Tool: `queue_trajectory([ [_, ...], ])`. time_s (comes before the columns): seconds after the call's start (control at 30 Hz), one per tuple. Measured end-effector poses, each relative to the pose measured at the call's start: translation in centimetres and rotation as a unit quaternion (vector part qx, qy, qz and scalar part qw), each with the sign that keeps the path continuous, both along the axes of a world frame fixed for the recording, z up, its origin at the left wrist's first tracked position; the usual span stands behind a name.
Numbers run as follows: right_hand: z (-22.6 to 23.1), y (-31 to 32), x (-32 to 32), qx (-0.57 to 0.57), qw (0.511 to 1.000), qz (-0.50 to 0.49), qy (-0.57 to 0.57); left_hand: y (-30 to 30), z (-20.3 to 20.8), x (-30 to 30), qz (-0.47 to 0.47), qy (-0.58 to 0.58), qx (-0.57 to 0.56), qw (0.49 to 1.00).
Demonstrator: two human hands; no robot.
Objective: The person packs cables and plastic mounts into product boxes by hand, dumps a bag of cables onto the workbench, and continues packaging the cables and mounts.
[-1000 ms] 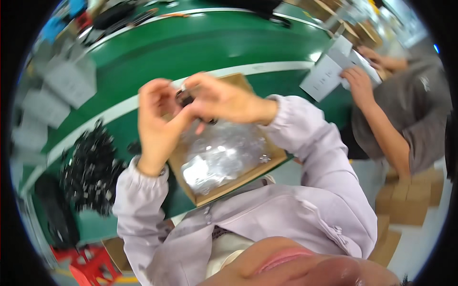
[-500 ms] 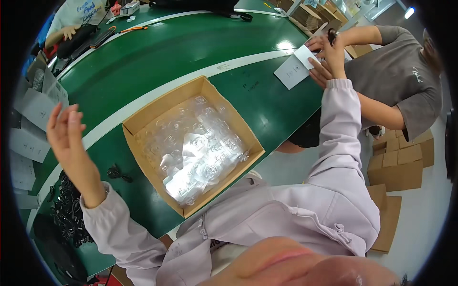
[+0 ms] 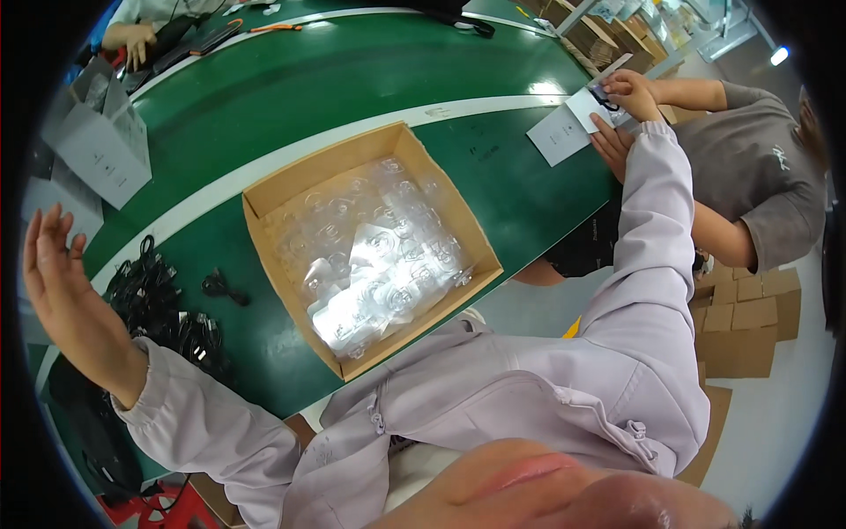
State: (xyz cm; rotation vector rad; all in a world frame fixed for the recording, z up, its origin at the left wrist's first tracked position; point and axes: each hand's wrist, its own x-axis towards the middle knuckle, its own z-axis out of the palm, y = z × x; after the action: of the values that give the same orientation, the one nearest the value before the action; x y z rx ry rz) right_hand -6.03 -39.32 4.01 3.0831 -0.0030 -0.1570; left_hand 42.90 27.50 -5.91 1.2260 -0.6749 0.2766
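Observation:
My left hand [image 3: 66,304] is raised at the far left, fingers stretched and holding nothing. Beside it lies a heap of black cables [image 3: 145,291] on the green table. My right hand [image 3: 636,95] reaches to the upper right, its fingers closed on a small black looped cable [image 3: 606,100] at an opened white box [image 3: 560,137]. A co-worker's hand [image 3: 614,145] is at that box's near side and partly covers it; my sleeve hides part of that person's arm. In front of me stands a shallow cardboard tray [image 3: 264,238] filled with clear plastic pieces [image 3: 379,264].
A single bundled black cable [image 3: 225,286] lies left of the tray. White boxes [image 3: 106,159] stand at the left. Another person's hand [image 3: 132,40] rests by dark items at the upper left. Cardboard boxes [image 3: 749,317] are stacked on the floor at the right.
My left hand has moved left and lower. My right hand has turned its fingers toward the white box, with the cable down at it. The whole view has shifted slightly.

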Motion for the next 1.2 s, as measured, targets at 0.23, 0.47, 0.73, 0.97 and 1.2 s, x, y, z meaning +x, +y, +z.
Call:
queue_trajectory([
  [0.23,-2.8,7.0,3.4,-0.108,0.875,-0.444,-0.162,1.3,1.0,-1.8,0.047,-0.117,0.095,0.987],
  [0.47,-4.4,18.5,12.9,-0.105,0.865,-0.259,-0.417,0.5,0.7,-1.6,0.056,-0.089,0.303,0.947],
  [0.73,-11.3,37.6,26.0,0.097,0.986,0.134,-0.018,-1.8,-3.8,-0.6,-0.194,-0.160,0.603,0.758],
  [0.97,-15.8,41.6,30.1,0.131,0.966,0.213,0.057,-3.5,-7.9,0.6,-0.221,-0.163,0.689,0.670],
  [1.2,-16.1,41.9,30.1,0.406,0.892,0.113,0.165,-3.8,-8.1,-0.2,-0.263,-0.107,0.714,0.640],
])
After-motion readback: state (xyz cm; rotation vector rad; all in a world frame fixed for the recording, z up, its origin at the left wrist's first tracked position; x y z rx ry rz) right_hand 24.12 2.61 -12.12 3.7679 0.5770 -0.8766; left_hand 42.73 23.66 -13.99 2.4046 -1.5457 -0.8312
